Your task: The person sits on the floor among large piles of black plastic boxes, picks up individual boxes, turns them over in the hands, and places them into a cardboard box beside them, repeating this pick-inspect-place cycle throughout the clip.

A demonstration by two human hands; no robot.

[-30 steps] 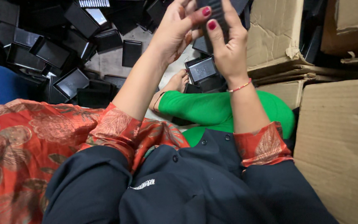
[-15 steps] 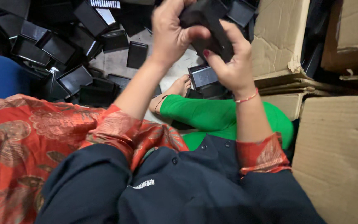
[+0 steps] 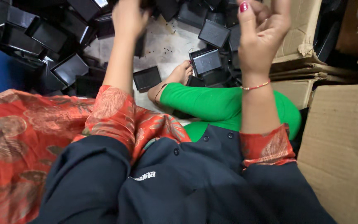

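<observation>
Green trouser leg [image 3: 224, 105] was my landmark. Above it my right hand [image 3: 262, 37] rose, fingers loosely curled, holding nothing visible. Left of it, my left hand [image 3: 127, 16] reached the black trays [image 3: 69, 68]; grip unclear. Many trays remained heaped beyond.

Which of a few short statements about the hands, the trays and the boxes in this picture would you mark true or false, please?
1. Both hands are raised near the top of the picture. True: the left hand and the right hand are both up there.
2. The right hand grips a black tray. False: no tray shows in it; its fingers are loosely curled.
3. Black trays lie piled on the floor. True.
4. The cardboard boxes stand on the left. False: they are on the right.
5. The right wrist wears a thin bracelet. True.
6. The folded leg is clad in blue. False: it is green.
</observation>
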